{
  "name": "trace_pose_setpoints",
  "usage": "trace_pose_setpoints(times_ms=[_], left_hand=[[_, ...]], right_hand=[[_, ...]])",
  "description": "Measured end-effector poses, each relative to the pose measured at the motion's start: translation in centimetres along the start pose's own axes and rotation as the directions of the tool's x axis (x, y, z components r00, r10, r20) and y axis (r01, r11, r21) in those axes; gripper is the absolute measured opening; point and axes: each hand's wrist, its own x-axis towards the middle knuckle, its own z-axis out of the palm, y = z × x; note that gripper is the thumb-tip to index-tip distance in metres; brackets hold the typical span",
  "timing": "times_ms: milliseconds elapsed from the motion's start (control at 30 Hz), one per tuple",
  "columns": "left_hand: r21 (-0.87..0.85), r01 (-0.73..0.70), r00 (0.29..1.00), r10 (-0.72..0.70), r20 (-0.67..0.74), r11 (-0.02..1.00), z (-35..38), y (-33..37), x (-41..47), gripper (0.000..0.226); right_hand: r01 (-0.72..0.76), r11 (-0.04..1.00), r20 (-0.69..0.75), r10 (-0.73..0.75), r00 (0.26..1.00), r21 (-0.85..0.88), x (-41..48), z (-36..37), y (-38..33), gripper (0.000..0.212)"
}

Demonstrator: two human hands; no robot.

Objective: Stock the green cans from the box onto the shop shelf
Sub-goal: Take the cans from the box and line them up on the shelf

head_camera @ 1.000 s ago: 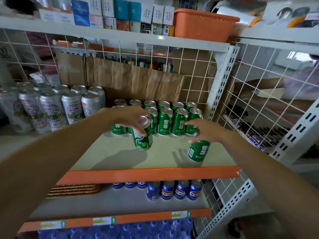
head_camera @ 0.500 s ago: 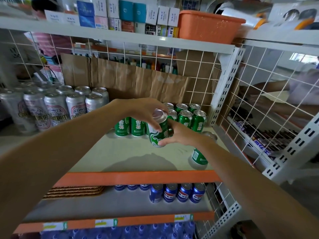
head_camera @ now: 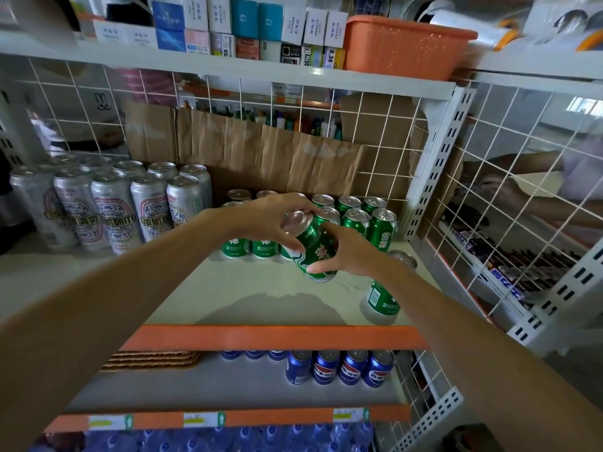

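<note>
A tilted green can hangs above the pale shelf, its silver top leaning left toward me. My left hand grips it round the top, and my right hand holds its lower body with thumb and fingers. Behind them, rows of green cans stand upright at the back of the shelf. One more green can stands alone near the shelf's front right, partly hidden by my right forearm. The box is out of view.
Tall silver cans fill the shelf's left side. Brown cardboard lines the wire back grid. A white upright post and wire mesh bound the right. Blue cans sit on the lower shelf, an orange basket above.
My right hand let go of the can at the front right and moved left onto the can in my left hand. That can has tipped over further and is held by both hands.
</note>
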Motion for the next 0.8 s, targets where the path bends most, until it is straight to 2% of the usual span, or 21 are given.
trace_pose_setpoints(times_ms=[133,267,467,633,700,800], left_hand=[[-0.089,0.044,0.998,-0.047,-0.035,0.995,1.5,-1.0,-0.2,0.072],[-0.116,0.076,0.996,-0.080,-0.030,0.990,2.7,-0.8,-0.1,0.066],[-0.144,0.130,0.991,-0.132,-0.007,0.981,3.8,-0.6,-0.1,0.064],[-0.137,0.115,0.990,-0.125,-0.065,0.984,4.0,-0.5,-0.3,0.058],[-0.173,0.111,0.986,-0.130,-0.103,0.979,4.3,-0.9,-0.5,0.058],[-0.242,0.090,0.979,-0.131,-0.157,0.966,4.6,-1.3,-0.9,0.061]], right_hand=[[0.031,0.968,0.078,-0.012,0.997,-0.250,-0.4,-1.5,-0.6,0.076],[0.107,0.881,0.121,-0.057,0.991,-0.461,-0.8,-2.6,-2.0,0.068],[0.135,0.797,0.149,-0.057,0.987,-0.589,-0.8,-3.4,-2.9,0.060],[0.112,0.837,0.112,-0.061,0.992,-0.536,-0.9,-2.9,-2.2,0.064],[0.089,0.903,0.068,-0.066,0.995,-0.420,-1.1,-2.6,-1.5,0.073],[0.002,0.989,0.004,-0.002,1.000,-0.147,-1.6,-2.2,-0.6,0.092]])
